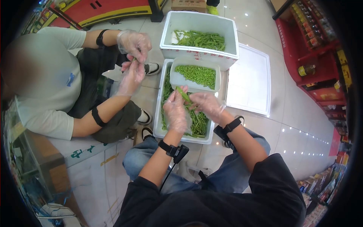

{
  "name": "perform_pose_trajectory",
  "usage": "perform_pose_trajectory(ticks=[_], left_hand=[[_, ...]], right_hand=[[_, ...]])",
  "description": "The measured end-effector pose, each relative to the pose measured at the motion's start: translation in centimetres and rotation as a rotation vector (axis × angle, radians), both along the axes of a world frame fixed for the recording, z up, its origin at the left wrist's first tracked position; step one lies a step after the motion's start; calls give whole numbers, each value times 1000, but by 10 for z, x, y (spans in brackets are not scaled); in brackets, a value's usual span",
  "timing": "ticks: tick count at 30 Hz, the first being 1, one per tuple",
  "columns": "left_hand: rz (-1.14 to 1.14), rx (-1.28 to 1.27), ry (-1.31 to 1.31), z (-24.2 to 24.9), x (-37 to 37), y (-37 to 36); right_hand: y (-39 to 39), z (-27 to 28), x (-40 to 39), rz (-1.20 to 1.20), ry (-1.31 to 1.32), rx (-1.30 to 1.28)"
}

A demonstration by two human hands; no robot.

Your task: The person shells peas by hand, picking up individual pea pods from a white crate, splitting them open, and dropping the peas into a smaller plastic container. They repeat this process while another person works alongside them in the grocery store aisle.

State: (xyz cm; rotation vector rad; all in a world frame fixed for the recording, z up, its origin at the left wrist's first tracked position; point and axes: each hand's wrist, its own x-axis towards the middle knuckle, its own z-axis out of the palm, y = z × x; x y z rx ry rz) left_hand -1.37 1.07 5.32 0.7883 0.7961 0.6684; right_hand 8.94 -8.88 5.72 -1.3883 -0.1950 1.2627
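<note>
A green pea pod (183, 94) is pinched in the fingers of my left hand (177, 112), which wears a clear plastic glove. My right hand (208, 106), gloved the same way, has its fingertips against the lower end of the pod. Both hands are above a white foam box (157, 128) full of pods and empty-looking shells (198, 125). Just beyond them, a translucent plastic tub (177, 86) rests over the far part of that box and holds shelled green peas (196, 74).
Another foam box (199, 53) with pea pods (200, 39) stands behind. Its white lid (248, 81) lies on the tiled floor to the right. A co-worker (53, 83) sits at left with gloved hands (135, 56) together. Red store shelves (302, 56) line the right.
</note>
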Motion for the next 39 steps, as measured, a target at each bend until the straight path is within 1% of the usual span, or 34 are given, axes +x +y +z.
perform_pose_trajectory(ticks=[1, 3, 5, 6, 8, 9, 11, 12, 13, 14, 16, 17, 19, 20, 22, 23, 25, 26, 28, 29, 30, 32, 34, 36, 38, 39], left_hand=[[-19, 3, 19, -2, 0, 0], [-44, 5, 39, -6, -2, -3], [-77, 88, 76, -11, -6, -5], [-80, 90, 75, -13, -7, -4], [-132, 60, 124, -18, -9, -2], [-134, 64, 120, -21, -11, 0], [-207, -16, 80, -27, -14, 6], [-205, 3, 73, -29, -14, 7], [-133, -20, 8, -31, -18, 9], [-61, -46, -56, -34, -24, 12], [-57, -30, -60, -31, -33, 21], [-25, -26, -39, -25, -36, 23], [-1, 1, -30, -25, -42, 27], [-7, 8, -32, -25, -43, 27], [65, 3, -20, -17, -41, 25], [61, 9, -27, -18, -41, 24], [47, -31, -62, -27, -39, 26], [47, -15, -77, -31, -38, 27], [25, -60, -44, -37, -36, 23], [-13, -57, -13, -29, -35, 20], [-7, -48, -20, -24, -33, 18], [-51, -65, -14, -19, -32, 14], [-31, -37, -16, -21, -30, 9], [-49, -126, 15, -18, -25, 8], [4, -100, 29, -18, -21, 4], [-80, -81, 143, -17, -21, 5]], right_hand=[[-1, 0, -2, 69, -9, 7], [-5, -1, 0, 77, 4, 23], [-9, -1, -1, 87, 20, 41], [-11, 0, -2, 84, 65, 46], [-15, -1, -4, 80, 109, 54], [-17, -4, -3, 73, 122, 34], [-26, -6, 1, 65, 124, 26], [-31, -2, 6, -34, 153, -1], [-36, -1, 7, -131, 187, -28], [-42, -7, 6, -128, 185, -13], [-55, -33, 2, -195, 421, -68], [-61, -49, -1, -192, 419, -58], [-63, -60, -7, -110, 693, -16], [-60, -66, -1, -113, 692, -7], [-34, -29, 24, -407, 529, 302], [-24, -9, 33, -408, 522, 311], [-9, 25, 50, -643, 486, 355], [-10, 19, 53, -635, 477, 375], [-20, -19, 44, -440, 359, 321], [-19, -32, 36, -440, 377, 241], [-21, -35, 29, -432, 373, 251], [-27, -41, 18, -350, 394, 70], [-34, -47, 13, -332, 403, 58], [-39, -49, 14, -309, 408, 60], [-44, -46, 15, -326, 398, 80], [-45, -44, 16, -366, 417, 68]])
